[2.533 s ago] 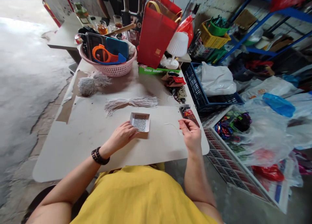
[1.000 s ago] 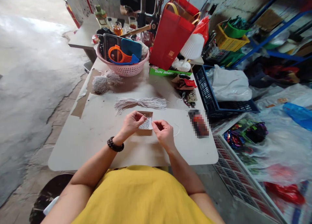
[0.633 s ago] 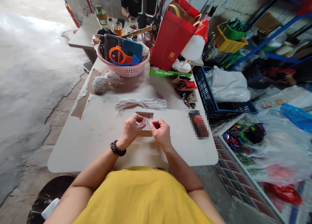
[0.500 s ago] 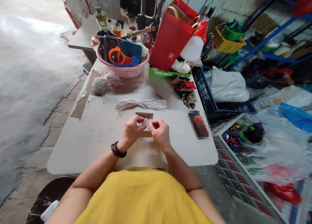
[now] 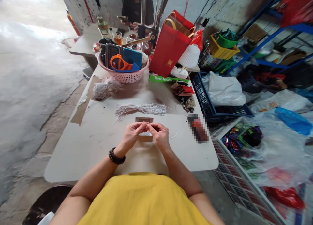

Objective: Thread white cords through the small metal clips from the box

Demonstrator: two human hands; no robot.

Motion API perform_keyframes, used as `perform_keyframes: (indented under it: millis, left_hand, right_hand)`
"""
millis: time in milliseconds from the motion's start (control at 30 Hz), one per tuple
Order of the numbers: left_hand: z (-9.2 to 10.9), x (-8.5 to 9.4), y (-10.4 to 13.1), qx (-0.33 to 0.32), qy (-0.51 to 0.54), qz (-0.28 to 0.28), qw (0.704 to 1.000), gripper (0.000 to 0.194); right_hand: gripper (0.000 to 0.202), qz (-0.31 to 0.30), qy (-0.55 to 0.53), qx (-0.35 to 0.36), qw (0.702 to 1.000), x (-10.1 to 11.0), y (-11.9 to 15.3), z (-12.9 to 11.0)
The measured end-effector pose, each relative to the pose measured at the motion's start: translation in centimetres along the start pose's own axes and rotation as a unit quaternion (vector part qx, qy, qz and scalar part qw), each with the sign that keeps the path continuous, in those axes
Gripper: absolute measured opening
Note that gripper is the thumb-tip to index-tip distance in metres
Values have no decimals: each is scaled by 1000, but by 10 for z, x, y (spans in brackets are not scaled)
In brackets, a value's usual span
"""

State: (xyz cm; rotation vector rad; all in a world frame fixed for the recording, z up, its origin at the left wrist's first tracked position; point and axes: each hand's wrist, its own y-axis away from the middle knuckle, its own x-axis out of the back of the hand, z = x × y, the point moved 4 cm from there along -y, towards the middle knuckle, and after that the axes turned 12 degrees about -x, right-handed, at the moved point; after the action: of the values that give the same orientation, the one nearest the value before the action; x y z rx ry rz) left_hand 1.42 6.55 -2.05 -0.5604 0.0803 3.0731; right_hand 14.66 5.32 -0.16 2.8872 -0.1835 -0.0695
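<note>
My left hand (image 5: 132, 133) and my right hand (image 5: 159, 133) meet fingertip to fingertip above a small cardboard box (image 5: 144, 138) with small pale pieces inside. Both are closed in a pinch. A thin white cord (image 5: 174, 134) trails from my right hand onto the table. What my left fingertips hold is too small to make out. Just beyond the box lies a bundle of pale cords (image 5: 140, 110). A second, looped bundle (image 5: 105, 88) sits farther back on the left.
On the white table (image 5: 85, 146) stand a pink basket (image 5: 127, 76), a red bag (image 5: 168, 49) and a white lamp (image 5: 189, 57). A blurred-out object (image 5: 198, 128) lies right. Crates (image 5: 207, 104) flank the table; a person (image 5: 138, 9) sits beyond.
My fingertips have come together; a small gap showed between them before. The view has shifted slightly, and more of the person across the table shows, with a phone-like object in hand.
</note>
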Motion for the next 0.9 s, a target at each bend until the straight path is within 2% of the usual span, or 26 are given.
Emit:
perform_keyframes:
  millis: [100, 233, 300, 400, 433, 500, 567, 633, 700, 800, 900]
  left_hand:
    - [-4, -3, 0, 28, 56, 7, 998, 38]
    - [1, 1, -4, 12, 104, 50, 993, 32]
    - [8, 8, -8, -7, 155, 78, 985, 30]
    - [19, 20, -16, -33, 199, 115, 973, 25]
    - [22, 22, -17, -37, 209, 120, 970, 24]
    - [25, 22, -18, -42, 225, 110, 967, 27]
    - [26, 16, -16, -48, 217, 77, 972, 31]
    - [27, 7, -11, -60, 172, 39, 983, 33]
    - [27, 0, -4, -78, 98, 13, 992, 34]
    - [27, -6, 4, -78, -3, -3, 997, 35]
    - [23, -8, 8, -41, -12, -11, 999, 36]
  right_hand:
    - [24, -10, 22, -2, 1000, -5, 1, 1]
    - [24, -34, 103, 17, 994, 2, -2, -3]
    - [23, -54, 137, 7, 989, 20, -6, -5]
    - [25, -58, 121, -48, 990, 63, -11, -9]
    - [26, -54, 91, -66, 992, 78, -11, -11]
    - [28, -48, 0, -54, 997, 99, -8, -19]
    - [34, -45, -80, -25, 995, 106, -4, -27]
    - [40, -39, -130, -5, 991, 98, 0, -32]
    - [40, -42, -142, -11, 989, 79, 2, -33]
    - [34, -65, -86, -28, 994, 44, 5, -29]
    - [28, -64, -3, 2, 998, 18, 10, -28]
